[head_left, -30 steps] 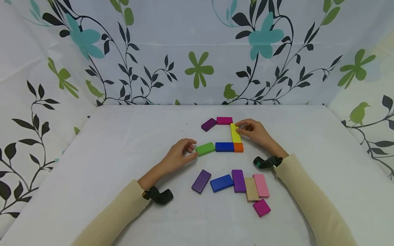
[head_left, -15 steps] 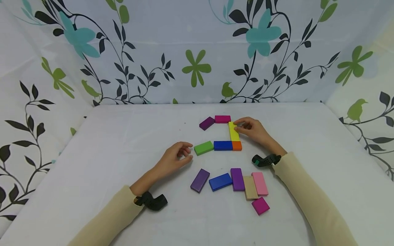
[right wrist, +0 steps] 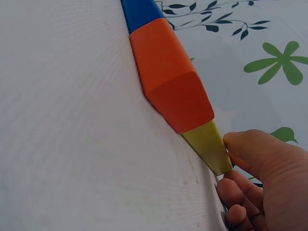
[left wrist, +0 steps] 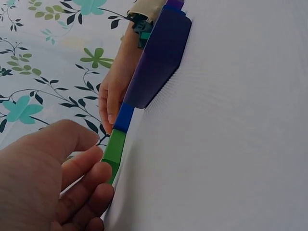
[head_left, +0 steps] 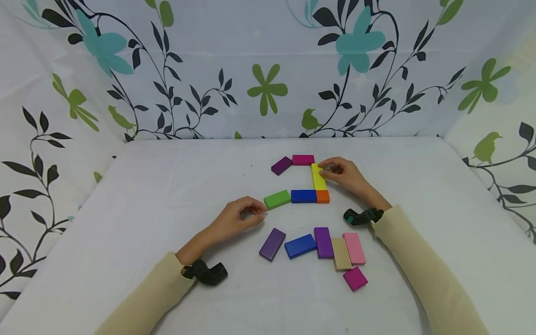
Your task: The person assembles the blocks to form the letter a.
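Note:
In the head view, wooden-looking coloured blocks form a bent line: a dark purple block [head_left: 282, 165], a magenta block [head_left: 303, 160], a yellow block [head_left: 318, 177], an orange block [head_left: 322, 196], a blue block [head_left: 303, 196] and a green block [head_left: 277, 200]. My left hand [head_left: 234, 217] has its relaxed fingertips right at the green block's left end; the left wrist view shows those fingers beside the green block [left wrist: 113, 150]. At the yellow block's right side, the thumb and index finger of my right hand [head_left: 347, 179] touch its edge. The right wrist view shows the yellow block [right wrist: 210, 147] beyond the orange one.
Nearer me lie a purple block [head_left: 272, 244], a second blue block [head_left: 300, 246], another purple block [head_left: 324, 243], a tan block [head_left: 341, 254], a pink block [head_left: 354, 249] and a short magenta block [head_left: 355, 278]. A patterned curtain [head_left: 201, 56] hangs behind the white table [head_left: 125, 223].
My left hand drew slightly away from the green block, then came back to its end with the fingers closer together. The right hand stays at the yellow block. The blocks keep their arrangement.

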The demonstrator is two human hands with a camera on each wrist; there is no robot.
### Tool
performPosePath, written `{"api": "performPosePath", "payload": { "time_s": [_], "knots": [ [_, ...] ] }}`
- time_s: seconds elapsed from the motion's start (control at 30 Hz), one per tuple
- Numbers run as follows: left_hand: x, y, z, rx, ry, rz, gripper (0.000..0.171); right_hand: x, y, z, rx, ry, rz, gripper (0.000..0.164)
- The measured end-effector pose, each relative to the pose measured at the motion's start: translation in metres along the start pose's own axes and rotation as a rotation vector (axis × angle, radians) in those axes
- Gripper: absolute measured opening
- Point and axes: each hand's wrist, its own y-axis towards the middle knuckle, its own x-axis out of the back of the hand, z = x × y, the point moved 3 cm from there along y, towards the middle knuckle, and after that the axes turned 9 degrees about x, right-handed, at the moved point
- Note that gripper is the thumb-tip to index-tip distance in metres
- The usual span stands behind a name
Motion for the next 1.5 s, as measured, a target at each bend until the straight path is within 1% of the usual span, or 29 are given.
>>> {"api": "performPosePath", "payload": {
  "time_s": [0.13, 0.27, 0.43, 0.53, 0.6, 0.73, 0.83, 0.93, 1.1, 1.27, 1.5],
  "knots": [
    [-0.001, 0.001, -0.002, -0.047, -0.002, 0.081, 0.022, 0.001, 0.000, 0.002, 0.000, 0.001, -0.004, 0.036],
    [-0.003, 0.001, -0.003, -0.110, 0.015, 0.144, 0.026, 0.002, 0.000, 0.002, -0.003, -0.001, -0.007, 0.036],
    [-0.005, 0.001, -0.002, -0.175, 0.013, 0.198, 0.033, 0.001, -0.001, 0.001, 0.003, 0.001, -0.007, 0.036],
    [-0.005, 0.002, -0.002, -0.208, 0.040, 0.217, 0.038, 0.001, -0.002, 0.000, 0.009, 0.003, -0.009, 0.036],
    [-0.005, 0.001, -0.001, -0.211, 0.072, 0.228, 0.042, 0.001, -0.002, -0.001, 0.009, 0.004, -0.010, 0.036],
    [-0.004, 0.000, 0.001, -0.177, 0.152, 0.253, 0.049, 0.000, -0.002, -0.001, 0.005, 0.003, -0.007, 0.037],
    [-0.003, -0.002, 0.001, -0.159, 0.185, 0.279, 0.055, -0.001, -0.003, -0.001, 0.005, 0.004, -0.005, 0.037],
    [-0.003, -0.005, 0.001, -0.164, 0.214, 0.299, 0.060, -0.001, -0.003, 0.001, 0.010, 0.003, -0.006, 0.036],
    [-0.003, -0.007, 0.001, -0.191, 0.275, 0.318, 0.067, -0.001, -0.002, 0.002, 0.006, -0.003, -0.005, 0.036],
    [-0.003, -0.009, 0.001, -0.197, 0.321, 0.328, 0.067, -0.002, -0.002, 0.003, 0.005, -0.002, -0.005, 0.036],
    [-0.002, -0.009, 0.001, -0.197, 0.324, 0.325, 0.065, -0.002, -0.002, 0.004, -0.012, 0.003, -0.002, 0.036]
  ]
}}
